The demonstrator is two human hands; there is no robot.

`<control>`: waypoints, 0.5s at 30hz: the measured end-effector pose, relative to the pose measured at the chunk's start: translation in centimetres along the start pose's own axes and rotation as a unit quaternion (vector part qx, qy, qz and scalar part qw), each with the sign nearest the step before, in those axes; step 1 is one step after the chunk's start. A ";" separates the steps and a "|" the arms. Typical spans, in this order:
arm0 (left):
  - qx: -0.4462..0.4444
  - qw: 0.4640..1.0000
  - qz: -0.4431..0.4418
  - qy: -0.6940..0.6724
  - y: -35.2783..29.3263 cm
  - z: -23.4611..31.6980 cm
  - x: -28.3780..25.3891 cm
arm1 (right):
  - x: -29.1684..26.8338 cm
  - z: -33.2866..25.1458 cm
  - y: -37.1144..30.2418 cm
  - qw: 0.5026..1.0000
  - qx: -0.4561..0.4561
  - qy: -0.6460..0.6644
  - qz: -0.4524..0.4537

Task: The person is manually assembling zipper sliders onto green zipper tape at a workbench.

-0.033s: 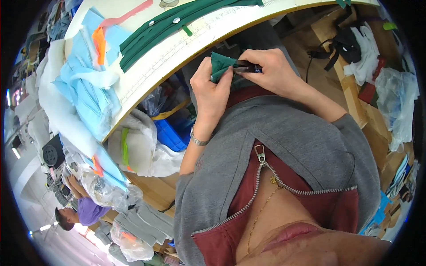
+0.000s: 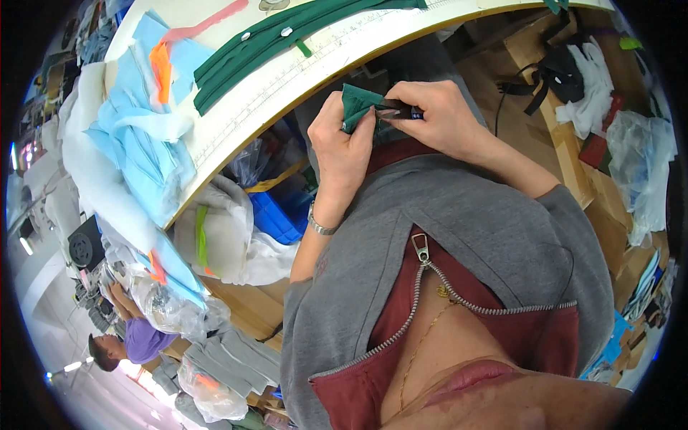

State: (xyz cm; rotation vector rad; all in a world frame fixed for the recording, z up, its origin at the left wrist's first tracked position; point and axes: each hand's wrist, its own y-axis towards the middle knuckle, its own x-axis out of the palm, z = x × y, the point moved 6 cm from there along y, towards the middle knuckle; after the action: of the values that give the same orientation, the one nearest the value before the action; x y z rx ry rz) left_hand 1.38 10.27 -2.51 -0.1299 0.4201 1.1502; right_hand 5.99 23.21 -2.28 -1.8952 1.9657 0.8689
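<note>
My left hand (image 2: pixel 338 140) pinches a small folded piece of dark green fabric (image 2: pixel 358 104) between thumb and fingers. Closed around a pair of dark thread snips (image 2: pixel 410 112), my right hand (image 2: pixel 441 118) is just to the right of it. The tips of the snips reach the fabric's right edge, close to my left thumb. My fingers partly hide both the fabric and the snips. Both hands are held in front of my body, off the table's near edge.
Long dark green fabric strips (image 2: pixel 279 43) lie on the white table (image 2: pixel 244 132), which has ruler markings. Light blue fabric (image 2: pixel 136 136) and white padding (image 2: pixel 82 122) are heaped at left. Below sits a blue bin (image 2: pixel 279 218). Clear plastic (image 2: pixel 638 172) lies at right. Another person (image 2: pixel 136 340) works far left.
The blades of the snips have turned slightly and look brighter. Both hands stay almost in the same place, with the green fabric still in my left one.
</note>
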 end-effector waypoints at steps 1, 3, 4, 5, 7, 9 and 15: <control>0.022 1.000 -0.001 0.020 0.0 0.3 -0.1 | -0.1 -0.2 -0.1 1.000 -0.003 0.001 0.018; 0.044 0.998 -0.003 0.040 -0.1 0.8 -0.2 | 0.1 -0.4 -0.2 1.000 -0.010 -0.009 0.014; 0.057 0.995 -0.010 0.084 -0.1 1.1 -0.1 | 0.1 -0.4 -0.2 1.000 -0.016 -0.020 0.012; 0.069 0.989 -0.016 0.128 -0.1 1.4 0.0 | -0.1 -0.5 -0.2 1.000 -0.015 -0.021 0.012; 0.091 0.986 0.003 0.137 -0.3 1.6 -0.2 | -0.3 -1.1 0.0 0.999 -0.028 -0.026 -0.014; 0.113 0.983 0.021 0.145 -0.7 1.8 -0.3 | -0.3 -1.7 0.4 0.999 -0.041 0.003 0.007; -0.204 0.906 0.015 -0.371 -1.6 -0.7 0.3 | -1.1 -1.4 -0.9 0.986 0.060 0.159 0.001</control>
State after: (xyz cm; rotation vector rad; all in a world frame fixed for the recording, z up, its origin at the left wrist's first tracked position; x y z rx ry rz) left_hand 2.77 9.64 -3.40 -0.0416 -0.5021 1.2123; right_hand 7.26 23.28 -0.71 -2.0622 2.1416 0.4567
